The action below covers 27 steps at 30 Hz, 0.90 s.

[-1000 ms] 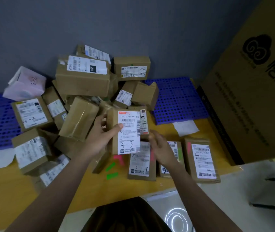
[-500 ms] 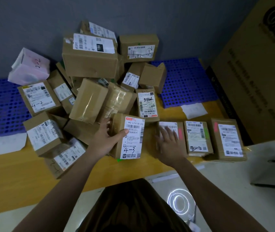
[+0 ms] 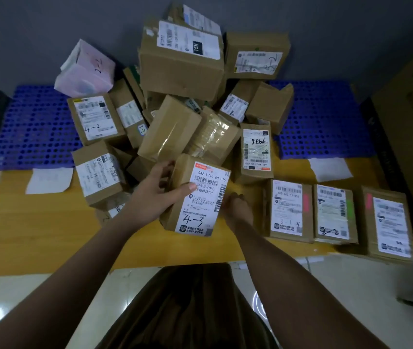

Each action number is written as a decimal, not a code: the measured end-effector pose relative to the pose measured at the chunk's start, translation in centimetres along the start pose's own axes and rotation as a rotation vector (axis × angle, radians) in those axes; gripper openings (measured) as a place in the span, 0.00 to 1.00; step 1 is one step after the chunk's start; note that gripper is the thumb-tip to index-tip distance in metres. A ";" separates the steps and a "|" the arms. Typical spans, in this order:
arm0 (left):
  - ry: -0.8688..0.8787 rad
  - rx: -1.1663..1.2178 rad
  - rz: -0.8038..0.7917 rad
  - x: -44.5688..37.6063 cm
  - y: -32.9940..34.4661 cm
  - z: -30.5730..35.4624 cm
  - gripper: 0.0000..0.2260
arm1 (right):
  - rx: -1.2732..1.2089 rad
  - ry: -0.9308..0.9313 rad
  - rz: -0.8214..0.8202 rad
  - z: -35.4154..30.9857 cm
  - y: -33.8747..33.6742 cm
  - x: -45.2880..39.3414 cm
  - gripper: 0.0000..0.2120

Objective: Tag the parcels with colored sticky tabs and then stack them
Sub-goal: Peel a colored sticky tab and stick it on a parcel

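Cardboard fills most of our view: we hold the parcel marked 4-3 [image 3: 196, 197] in our left hand [image 3: 153, 197], tilted above the yellow table [image 3: 36, 222], thumb curled across its white label and fingers wrapped behind the far edge, where we lose sight of them. Our right hand [image 3: 238, 210] sits just beside the parcel's lower right corner, its fingers bent under and away from us; we cannot tell whether they touch the box or pinch anything.

To the right, three tagged parcels lie flat in a row near the table's front edge: one marked 3-1 [image 3: 288, 210] with a pink tab [image 3: 306, 202], one with a green tab [image 3: 349, 209], and a third [image 3: 389, 222] with a pink tab [image 3: 368, 200], its print blurred. No loose sticky tabs are visible to us.

Behind, the untagged heap [image 3: 180, 71] rises against the grey wall, several boxes half buried so their labels are cut off. A pink-wrapped parcel [image 3: 84, 69] leans at the heap's left. Blue perforated mats [image 3: 31, 127] run under the pile. A large carton [image 3: 407, 122] is cropped by the right edge.
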<state>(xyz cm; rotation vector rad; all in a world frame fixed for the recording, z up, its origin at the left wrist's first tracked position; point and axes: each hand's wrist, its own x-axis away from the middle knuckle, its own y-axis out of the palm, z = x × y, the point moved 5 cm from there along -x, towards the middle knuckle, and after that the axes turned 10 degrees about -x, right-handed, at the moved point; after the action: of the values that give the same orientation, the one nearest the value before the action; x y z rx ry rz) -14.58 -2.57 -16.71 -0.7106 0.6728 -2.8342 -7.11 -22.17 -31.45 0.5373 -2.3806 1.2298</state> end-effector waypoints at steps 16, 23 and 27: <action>0.006 0.046 -0.042 -0.8 0.7 0.6 0.38 | -0.230 -0.122 0.163 -0.9 -4.7 1.8 0.03; -0.008 -0.040 -0.282 -1.8 9.6 2.0 0.30 | -0.470 -0.280 0.576 1.1 -15.0 6.6 0.03; -0.148 -0.201 -0.317 -3.6 13.9 0.2 0.42 | -0.499 -0.179 0.527 3.5 -15.6 6.4 0.04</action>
<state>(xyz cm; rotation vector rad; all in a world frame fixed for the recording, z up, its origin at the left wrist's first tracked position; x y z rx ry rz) -10.91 -14.12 -24.34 -1.1410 0.9013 -2.9768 -5.17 -34.41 -19.47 -0.1566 -2.9543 0.7253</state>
